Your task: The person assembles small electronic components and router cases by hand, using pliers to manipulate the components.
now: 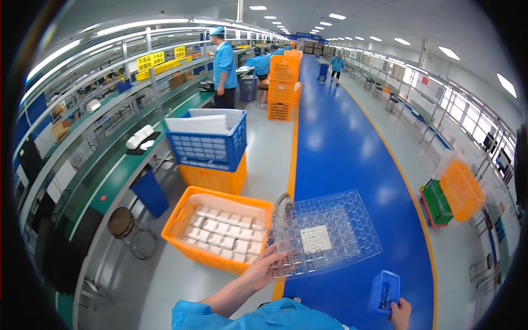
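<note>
My left hand (263,269) is closed on the near left edge of a clear plastic tray (352,231) with many moulded pockets. A white paper label (315,239) lies on the tray, and dark little parts show in the pockets close to my fingers. Low on the right, my right hand (401,313) grips the rim of a small blue plastic bin (378,291). Some small dark items sit inside that bin, too small to name. Just left of the tray stands an orange crate (181,247) holding rows of white blocks.
A blue basket (203,151) with white sheets sits on an orange crate (220,179) by the green conveyor line (124,176). A round stool (121,223) stands left. Stacked orange crates (284,82) and co-workers are ahead along the blue aisle (330,148). A crate trolley (434,203) is right.
</note>
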Demonstrator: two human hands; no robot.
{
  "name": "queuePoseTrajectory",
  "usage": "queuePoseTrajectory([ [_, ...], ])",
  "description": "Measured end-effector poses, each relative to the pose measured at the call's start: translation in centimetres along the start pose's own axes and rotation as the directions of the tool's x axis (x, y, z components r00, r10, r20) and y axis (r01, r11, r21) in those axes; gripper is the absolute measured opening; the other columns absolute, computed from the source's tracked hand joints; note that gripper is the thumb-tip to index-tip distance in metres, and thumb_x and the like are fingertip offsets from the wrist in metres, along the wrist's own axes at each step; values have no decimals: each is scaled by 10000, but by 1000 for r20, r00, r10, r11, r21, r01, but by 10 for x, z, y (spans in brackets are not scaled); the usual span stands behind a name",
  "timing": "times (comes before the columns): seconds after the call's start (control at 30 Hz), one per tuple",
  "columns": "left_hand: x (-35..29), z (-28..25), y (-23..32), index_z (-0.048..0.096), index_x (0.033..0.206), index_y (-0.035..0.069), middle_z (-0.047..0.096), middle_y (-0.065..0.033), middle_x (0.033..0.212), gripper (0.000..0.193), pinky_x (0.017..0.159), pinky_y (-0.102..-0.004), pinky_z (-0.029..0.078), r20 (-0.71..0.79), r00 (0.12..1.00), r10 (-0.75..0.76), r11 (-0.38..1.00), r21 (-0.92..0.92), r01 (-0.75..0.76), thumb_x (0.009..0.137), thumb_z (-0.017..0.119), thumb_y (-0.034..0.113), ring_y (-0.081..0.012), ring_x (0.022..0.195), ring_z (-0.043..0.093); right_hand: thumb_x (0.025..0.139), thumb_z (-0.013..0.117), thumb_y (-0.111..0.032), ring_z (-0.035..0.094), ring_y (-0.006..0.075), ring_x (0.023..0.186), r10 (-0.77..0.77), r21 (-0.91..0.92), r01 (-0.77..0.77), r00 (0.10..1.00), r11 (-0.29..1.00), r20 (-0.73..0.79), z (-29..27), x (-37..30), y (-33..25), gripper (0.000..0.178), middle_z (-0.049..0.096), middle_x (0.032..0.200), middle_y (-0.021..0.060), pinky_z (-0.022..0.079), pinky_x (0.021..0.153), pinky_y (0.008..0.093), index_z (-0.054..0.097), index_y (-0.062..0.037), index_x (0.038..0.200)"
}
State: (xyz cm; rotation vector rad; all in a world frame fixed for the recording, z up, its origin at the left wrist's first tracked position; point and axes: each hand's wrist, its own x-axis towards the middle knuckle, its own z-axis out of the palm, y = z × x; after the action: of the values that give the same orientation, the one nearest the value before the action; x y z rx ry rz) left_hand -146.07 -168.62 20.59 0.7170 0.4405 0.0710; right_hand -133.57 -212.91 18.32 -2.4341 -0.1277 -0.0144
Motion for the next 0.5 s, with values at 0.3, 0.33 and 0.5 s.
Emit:
queuePoseTrajectory([
  [0.3,261,90,40,303,1413,86,538,-112,1285,512,905,-374,521,-19,997,76,995,-58,-77,954,522,152,-243,1100,599,843,601,-300,630,359,745,79,-314,-69,997,947,20,-11,258,42,310,651,797,214,469,679,446,650,-4,923],
  [0.33,287,97,42,302,1411,79,543,-117,1277,515,899,-370,524,-25,996,85,993,-80,-87,952,524,152,-244,1090,605,842,604,-306,638,345,767,102,-283,-100,995,954,-8,-7,291,43,313,655,821,217,470,692,447,655,-10,931],
  [0.5,393,112,62,361,1364,75,581,-97,1216,459,850,-334,539,-165,960,227,964,-102,-246,941,522,147,-199,1010,636,801,561,-60,497,185,382,-42,111,41,999,993,11,60,515,67,122,501,664,90,390,316,319,520,47,758],
])
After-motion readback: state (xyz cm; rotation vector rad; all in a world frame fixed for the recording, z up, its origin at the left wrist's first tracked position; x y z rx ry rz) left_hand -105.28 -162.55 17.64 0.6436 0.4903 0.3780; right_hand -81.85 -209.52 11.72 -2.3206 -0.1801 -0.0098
